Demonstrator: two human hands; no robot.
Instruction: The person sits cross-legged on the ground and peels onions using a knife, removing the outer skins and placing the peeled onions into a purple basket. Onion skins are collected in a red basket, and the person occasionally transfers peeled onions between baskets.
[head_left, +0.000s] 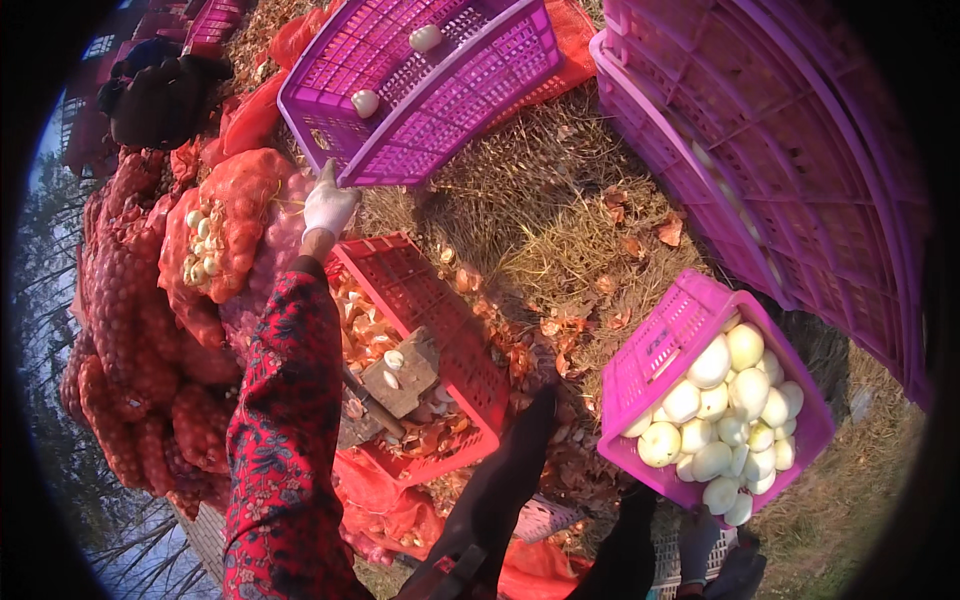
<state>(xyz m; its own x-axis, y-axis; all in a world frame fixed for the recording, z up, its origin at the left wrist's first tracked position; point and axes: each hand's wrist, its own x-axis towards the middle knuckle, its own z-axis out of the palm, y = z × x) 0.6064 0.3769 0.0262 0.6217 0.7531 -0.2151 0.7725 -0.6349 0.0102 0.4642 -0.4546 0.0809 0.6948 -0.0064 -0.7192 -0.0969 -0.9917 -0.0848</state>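
Observation:
My left hand (328, 204), in a white glove below a red floral sleeve, grips the near corner of a purple plastic crate (457, 90). Two peeled onions (365, 103) lie inside that crate, well apart. My right hand is out of view. Below my left hand stands a red plastic crate (442, 330) with onion skins inside and a wooden block (401, 371) across it. Small pale pieces rest on the block, and a brown bar (379, 409) lies beside it. My dark-trousered legs come up from the bottom edge.
A magenta crate (660, 352) heaped with peeled onions (712, 405) stands at right. Dark gloved hands (701, 536), apparently a co-worker's, are beside it. Large purple crates (757, 150) rise at upper right. Red mesh sacks (142, 337) pile up at left; another person (161, 97) is beyond.

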